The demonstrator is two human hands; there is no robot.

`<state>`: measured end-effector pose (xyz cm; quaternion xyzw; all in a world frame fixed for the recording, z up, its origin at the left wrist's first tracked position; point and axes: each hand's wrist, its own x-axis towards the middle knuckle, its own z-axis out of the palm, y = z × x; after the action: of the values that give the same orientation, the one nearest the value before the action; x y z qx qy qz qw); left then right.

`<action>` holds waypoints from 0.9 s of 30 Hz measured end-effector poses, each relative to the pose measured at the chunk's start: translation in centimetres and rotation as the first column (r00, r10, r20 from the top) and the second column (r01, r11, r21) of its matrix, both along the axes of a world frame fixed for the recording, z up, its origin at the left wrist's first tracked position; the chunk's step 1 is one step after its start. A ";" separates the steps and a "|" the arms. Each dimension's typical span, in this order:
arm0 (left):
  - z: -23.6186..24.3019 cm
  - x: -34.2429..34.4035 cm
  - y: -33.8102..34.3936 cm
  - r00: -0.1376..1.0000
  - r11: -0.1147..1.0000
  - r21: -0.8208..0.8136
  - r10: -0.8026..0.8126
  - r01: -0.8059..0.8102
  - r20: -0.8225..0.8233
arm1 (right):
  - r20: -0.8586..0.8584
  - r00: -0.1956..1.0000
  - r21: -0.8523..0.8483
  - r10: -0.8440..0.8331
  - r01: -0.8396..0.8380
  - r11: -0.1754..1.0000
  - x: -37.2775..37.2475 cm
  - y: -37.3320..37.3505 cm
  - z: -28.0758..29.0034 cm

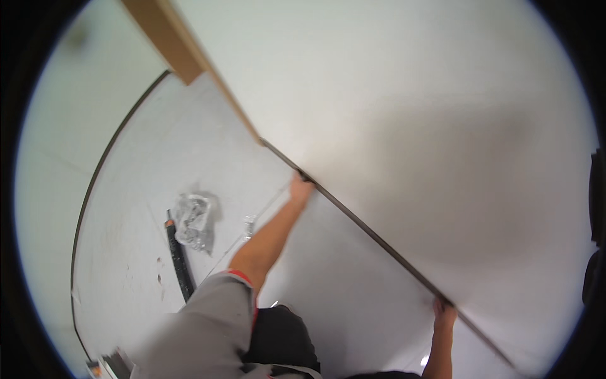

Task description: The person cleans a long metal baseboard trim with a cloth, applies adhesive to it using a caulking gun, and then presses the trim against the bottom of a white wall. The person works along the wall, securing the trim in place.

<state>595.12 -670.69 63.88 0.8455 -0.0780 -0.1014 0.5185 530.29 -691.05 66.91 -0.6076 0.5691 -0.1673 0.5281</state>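
Observation:
A long, thin, dark grey-brown skirting board (369, 232) slants from upper left to lower right where the white wall meets the light floor. My left hand (302, 186) reaches its upper stretch, closed with the fingertips on the strip. Farther down toward the lower right, my right hand (444, 311) is also closed on it. Both sets of fingers are small and partly hidden at the strip. At its upper end the strip meets the foot of a light brown door frame (189, 60).
A clear plastic bag (194, 221) lies on the floor at left, beside a black tube-shaped tool (179, 259) with an orange band. A small clear wrapper (249, 226) is near my left forearm. Dark skirting (95, 180) follows the far left wall. Boxy items (112, 365) sit at the lower left.

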 end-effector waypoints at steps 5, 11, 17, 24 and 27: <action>-0.2 -1.0 4.3 0.982 0.983 -0.105 0.140 -0.154 -0.128 | 0.212 0.857 0.478 -0.469 0.327 0.815 7.0 4.8 2.4; 2.0 -0.3 2.3 0.976 0.972 -0.125 0.182 -0.197 -0.121 | 0.023 0.982 0.429 -0.187 0.159 0.889 9.3 3.9 6.5; -1.8 4.7 5.5 0.971 0.921 -0.308 0.221 -0.239 -0.093 | 0.019 0.999 0.502 -0.029 0.016 0.865 15.0 5.6 8.2; -1.0 5.0 3.9 0.954 0.967 -0.144 0.170 -0.210 -0.246 | -0.023 0.999 0.476 0.036 -0.021 0.879 18.7 8.7 9.6; -1.8 6.9 6.4 0.954 0.941 -0.280 0.109 -0.189 -0.278 | -0.002 0.997 0.477 0.076 -0.066 0.877 21.7 9.7 11.4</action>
<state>601.97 -664.31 62.06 0.7386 0.0401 -0.1576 0.6542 551.97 -681.33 78.35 -0.4814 0.5754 0.0034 0.6611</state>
